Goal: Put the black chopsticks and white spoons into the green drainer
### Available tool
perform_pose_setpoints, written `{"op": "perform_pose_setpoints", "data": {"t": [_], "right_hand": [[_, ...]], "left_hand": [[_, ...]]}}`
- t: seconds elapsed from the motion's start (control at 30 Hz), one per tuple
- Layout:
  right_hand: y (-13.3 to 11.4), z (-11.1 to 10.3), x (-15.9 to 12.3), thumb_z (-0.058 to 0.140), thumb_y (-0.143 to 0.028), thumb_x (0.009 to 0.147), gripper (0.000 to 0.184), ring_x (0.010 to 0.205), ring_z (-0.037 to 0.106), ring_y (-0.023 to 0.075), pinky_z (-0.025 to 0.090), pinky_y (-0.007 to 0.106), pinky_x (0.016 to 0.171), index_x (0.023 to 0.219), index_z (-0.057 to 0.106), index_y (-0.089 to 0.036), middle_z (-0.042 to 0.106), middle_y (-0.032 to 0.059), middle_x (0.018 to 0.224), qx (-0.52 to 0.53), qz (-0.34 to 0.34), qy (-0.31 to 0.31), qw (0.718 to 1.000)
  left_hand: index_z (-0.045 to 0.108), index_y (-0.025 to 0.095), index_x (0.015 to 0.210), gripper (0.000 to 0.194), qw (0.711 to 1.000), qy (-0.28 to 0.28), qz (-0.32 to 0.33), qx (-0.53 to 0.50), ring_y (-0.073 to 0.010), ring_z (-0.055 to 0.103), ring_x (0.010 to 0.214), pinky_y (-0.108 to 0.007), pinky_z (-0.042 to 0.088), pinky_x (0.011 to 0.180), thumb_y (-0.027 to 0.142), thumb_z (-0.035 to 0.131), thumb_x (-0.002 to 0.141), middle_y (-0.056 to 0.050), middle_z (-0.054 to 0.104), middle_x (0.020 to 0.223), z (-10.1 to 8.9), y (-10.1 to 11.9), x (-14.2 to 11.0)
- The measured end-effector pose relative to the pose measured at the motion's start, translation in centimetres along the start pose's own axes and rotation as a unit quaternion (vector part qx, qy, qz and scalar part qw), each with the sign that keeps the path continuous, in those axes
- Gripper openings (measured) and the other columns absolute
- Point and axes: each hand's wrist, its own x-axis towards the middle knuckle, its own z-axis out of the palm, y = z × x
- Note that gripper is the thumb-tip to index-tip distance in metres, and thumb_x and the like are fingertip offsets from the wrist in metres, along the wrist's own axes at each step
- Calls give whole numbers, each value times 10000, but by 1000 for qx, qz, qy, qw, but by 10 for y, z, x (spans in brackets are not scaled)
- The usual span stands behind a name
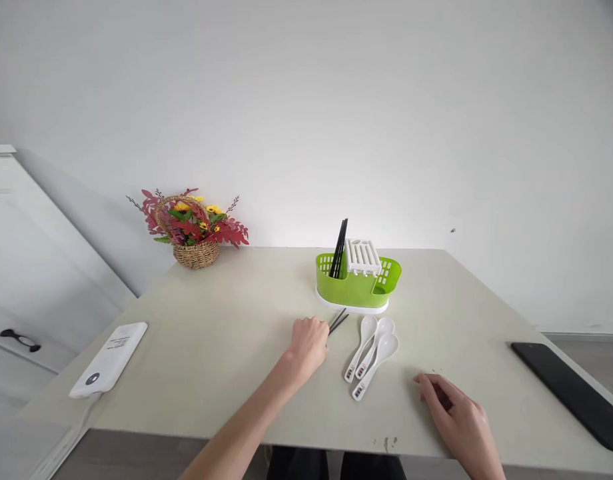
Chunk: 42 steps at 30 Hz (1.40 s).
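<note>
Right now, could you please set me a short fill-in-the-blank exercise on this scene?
1. The left hand is closed around dark ____.
2. Between it and the right hand lie ____ white spoons.
3. The plastic caddy has a body coloured ____.
4. The wicker basket stands near the table's far ____ corner.

Missing words: chopsticks; three; green; left.

A wicker basket (196,256) (holding red leaves (229,231)) stands near the wall (336,120)
</note>
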Motion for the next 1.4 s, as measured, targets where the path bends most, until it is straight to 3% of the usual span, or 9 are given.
{"op": "perform_pose_setpoints", "data": {"t": [0.23, 0.33, 0.4, 0.5, 0.6, 1.0, 1.2, 1.3, 1.4], "right_hand": [[2, -1, 0, 513, -665, 911, 453, 646, 686, 182, 518, 233, 604, 895, 747, -277, 744, 20, 763, -1, -14, 7, 1000], [4, 0, 1, 509, -673, 903, 465, 656, 691, 186, 518, 234, 609, 900, 750, -276, 745, 20, 760, -4, -5, 5, 1000], [5, 1, 2, 509, -672, 901, 464, 668, 695, 185, 519, 234, 620, 920, 755, -279, 749, 16, 768, -6, -1, 4, 1000], [6, 1, 1, 519, -664, 900, 458, 685, 698, 185, 520, 236, 637, 959, 764, -282, 757, 14, 788, -4, 2, 4, 1000], [4, -1, 0, 517, -673, 897, 472, 679, 697, 188, 516, 239, 625, 953, 769, -278, 760, 19, 789, 1, 5, 3, 1000], [2, -1, 0, 485, -712, 887, 499, 704, 689, 193, 513, 247, 654, 893, 749, -289, 748, 17, 790, -7, 22, -6, 1000], [2, -2, 1, 504, -703, 886, 486, 666, 671, 182, 508, 243, 629, 858, 745, -282, 739, 18, 778, -1, 15, 0, 1000], [3, -3, 2, 537, -685, 882, 466, 642, 652, 169, 504, 233, 619, 863, 751, -271, 725, 15, 759, 19, 14, -1, 1000], [-6, -1, -2, 562, -675, 891, 474, 603, 611, 157, 492, 228, 588, 896, 753, -242, 700, 22, 734, 94, 12, -5, 995]], "left_hand": [[719, 198, 808, 210, 1000, 22, -6, -4, -300, 744, 830, -361, 497, 733, 80, 576, 907, -137, 749, 846, -14, -22, -15], [714, 239, 932, 167, 992, 80, -4, -98, -273, 756, 846, -341, 516, 740, 173, 565, 968, -90, 787, 910, -26, -33, -20], [684, 259, 979, 110, 966, 129, 18, -223, -251, 769, 886, -327, 546, 765, 259, 574, 992, -59, 806, 967, -33, -40, -22], [634, 268, 975, 139, 902, 169, 62, -392, -230, 781, 974, -311, 592, 827, 386, 570, 1009, -39, 815, 1005, -38, -47, -26], [616, 274, 1002, 175, 864, 185, 71, -463, -234, 782, 1023, -322, 617, 880, 448, 589, 995, -33, 816, 1019, -35, -49, -30], [628, 271, 1051, 141, 856, 203, 102, -465, -208, 785, 1009, -351, 630, 943, 398, 589, 1006, -31, 809, 1089, -12, -50, -33], [635, 268, 1029, 183, 844, 208, 74, -489, -218, 785, 1017, -363, 635, 948, 445, 624, 985, -37, 808, 1086, -10, -49, -33], [625, 254, 1010, 235, 799, 189, 56, -568, -238, 780, 1034, -399, 647, 944, 482, 654, 960, -56, 811, 1070, -9, -39, -35], [621, 232, 1012, 308, 726, 155, 44, -669, -256, 784, 1004, -443, 660, 922, 510, 711, 915, -85, 811, 1062, -5, -22, -37]]}}
